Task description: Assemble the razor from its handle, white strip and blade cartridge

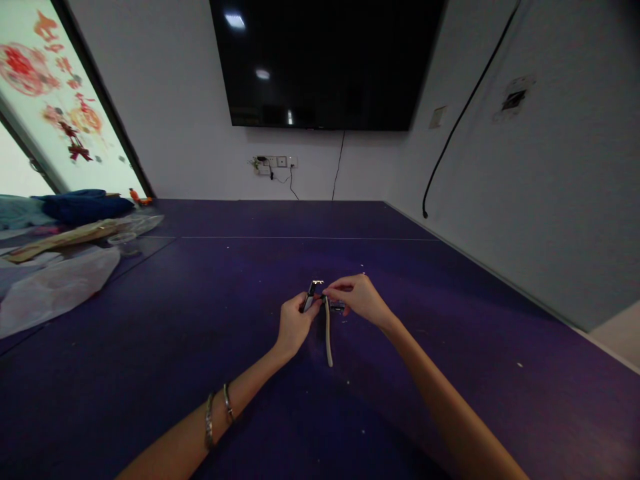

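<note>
My left hand [294,325] is closed around a small black-and-silver object [311,297] with a shiny metal top; its exact kind is too small to make out. My right hand [366,300] pinches at the upper end of a thin, off-white strip or cord [329,340], which hangs down between the hands. Under the right fingers shows a small dark, partly shiny piece [337,307]; whether it joins the left hand's object cannot be seen. Both hands are close together above the purple surface [240,400], fingertips nearly touching.
At the left lie a translucent plastic bag [60,287], a flat yellowish package [75,239] and dark blue cloth [87,208]. A television [325,67] hangs on the wall ahead, above sockets [281,162] with cords. A black cable [457,120] dangles along the right wall.
</note>
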